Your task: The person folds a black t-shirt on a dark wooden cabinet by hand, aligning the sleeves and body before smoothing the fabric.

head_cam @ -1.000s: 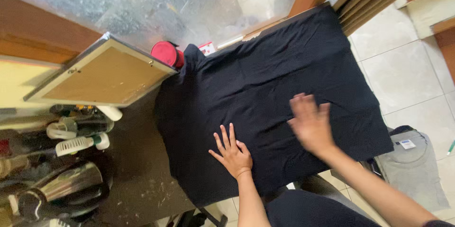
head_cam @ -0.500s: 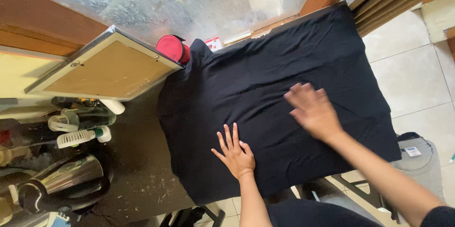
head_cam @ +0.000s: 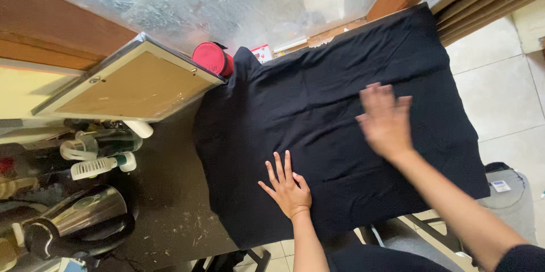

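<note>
On the dark speckled countertop, seen from our head camera, the black garment lay spread flat, covering most of the surface from its near edge up to the frosted glass pane at the back and hanging a little over the right-hand edge above the tiled floor. Our left hand rested palm down on the near part of the cloth, open, with the fingers spread and pointing away from us, gripping nothing. Our right hand lay further out on the garment, well apart from the left, also open and flat with fingers extended; it was blurred, so we could not tell how firmly it pressed on the fabric. A red cylindrical container stood at the far left corner of the garment, touching or just beside a raised fold of the cloth. Left of it a framed board with a tan face leaned at a tilt. Nearer to us on the left stood a metal kettle with a black handle, and beside it a small white handheld fan among other clutter too dim to make out. Down at the lower right, on the floor, lay a folded grey garment, partly hidden by our right arm.
</note>
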